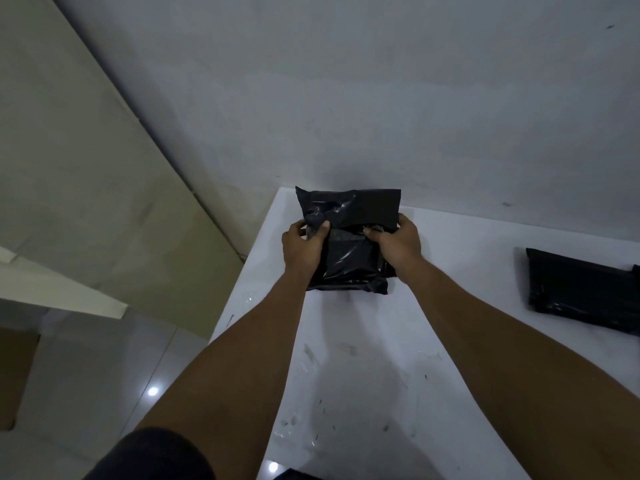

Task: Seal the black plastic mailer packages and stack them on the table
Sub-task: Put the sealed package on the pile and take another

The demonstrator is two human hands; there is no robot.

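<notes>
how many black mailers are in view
2. One mailer gripped by the left hand and right hand at the table's far end; a second mailer lies at its right, cut off. A dark shape at bottom might be another.

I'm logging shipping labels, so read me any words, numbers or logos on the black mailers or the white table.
No readable text anywhere. The crinkled black plastic mailer package gripped by the left hand and right hand shows only bare glossy plastic. The second black plastic mailer lying on the smooth white table is also unmarked.
</notes>
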